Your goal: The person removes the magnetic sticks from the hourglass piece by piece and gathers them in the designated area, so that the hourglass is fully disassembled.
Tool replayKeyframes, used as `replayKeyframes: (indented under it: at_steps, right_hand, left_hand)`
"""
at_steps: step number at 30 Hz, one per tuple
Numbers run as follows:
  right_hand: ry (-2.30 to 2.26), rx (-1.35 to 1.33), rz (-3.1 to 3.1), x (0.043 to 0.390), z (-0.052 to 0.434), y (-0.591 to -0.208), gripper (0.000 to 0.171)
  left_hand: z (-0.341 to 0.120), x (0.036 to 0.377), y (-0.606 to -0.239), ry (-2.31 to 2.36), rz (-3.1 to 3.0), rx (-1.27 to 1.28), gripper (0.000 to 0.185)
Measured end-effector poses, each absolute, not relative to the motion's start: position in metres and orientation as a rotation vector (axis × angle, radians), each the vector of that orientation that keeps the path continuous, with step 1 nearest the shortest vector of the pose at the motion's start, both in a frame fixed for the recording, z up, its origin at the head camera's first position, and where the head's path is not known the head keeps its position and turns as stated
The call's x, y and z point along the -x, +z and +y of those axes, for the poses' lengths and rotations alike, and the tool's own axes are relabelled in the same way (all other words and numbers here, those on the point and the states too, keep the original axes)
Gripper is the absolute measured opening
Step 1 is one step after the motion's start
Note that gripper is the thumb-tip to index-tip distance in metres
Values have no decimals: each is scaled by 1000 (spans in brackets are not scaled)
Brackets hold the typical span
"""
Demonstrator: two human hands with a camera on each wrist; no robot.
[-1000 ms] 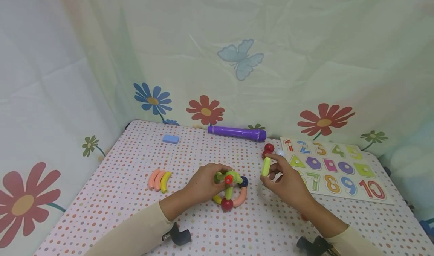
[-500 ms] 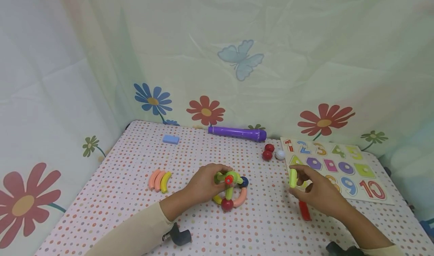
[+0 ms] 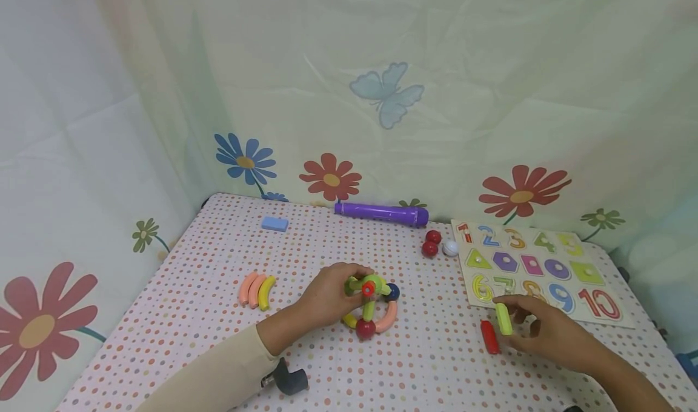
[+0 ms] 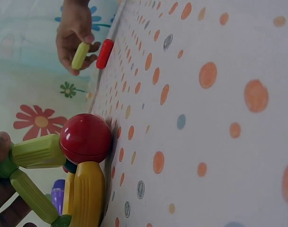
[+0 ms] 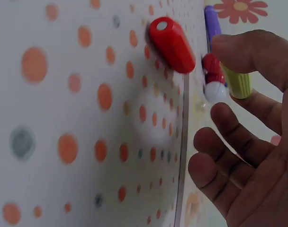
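Observation:
In the head view my left hand (image 3: 332, 292) grips the top of a toy frame of magnetic sticks and balls, around its green ball (image 3: 374, 280). The frame's red ball (image 3: 365, 329), navy ball (image 3: 392, 291) and pink curved stick (image 3: 387, 317) show below. The left wrist view shows green sticks (image 4: 37, 150) slanting from the fingers, and a yellow curved stick (image 4: 88, 194) under the red ball. My right hand (image 3: 553, 334) pinches a light green stick (image 3: 504, 319) between thumb and forefinger. Just left of it a red stick (image 3: 489, 337) lies on the table.
A number puzzle board (image 3: 591, 254) lies at the right. Two red balls (image 3: 430, 249) and a white ball (image 3: 450, 248) are beside it. Behind are a purple toy microphone (image 3: 382, 214) and a blue block (image 3: 275, 224). Pink and yellow curved sticks (image 3: 266, 293) lie left.
My right hand has moved right and toward the near side with the light green stick, uncovering the balls and the red stick. The left hand and the frame stay put.

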State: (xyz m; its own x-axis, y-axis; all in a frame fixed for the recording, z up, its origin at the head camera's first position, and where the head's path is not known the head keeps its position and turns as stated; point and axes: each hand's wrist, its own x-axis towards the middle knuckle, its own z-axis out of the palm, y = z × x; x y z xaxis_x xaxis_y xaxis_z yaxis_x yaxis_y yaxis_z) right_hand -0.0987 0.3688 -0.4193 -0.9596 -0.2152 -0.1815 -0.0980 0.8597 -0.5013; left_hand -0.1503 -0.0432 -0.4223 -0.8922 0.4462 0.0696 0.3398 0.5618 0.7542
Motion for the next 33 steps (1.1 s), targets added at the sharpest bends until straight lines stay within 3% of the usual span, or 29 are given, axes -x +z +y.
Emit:
replayKeyframes:
  at_steps: [19,33]
  right_hand:
    - [-585,290,2718,98,377,-437,72]
    - [-524,258,2734,102,369,-424,83]
  left_hand:
    - [-44,149,-423,1250,2657,-672,40]
    - [-43,151,-425,1256,2671,-726,38]
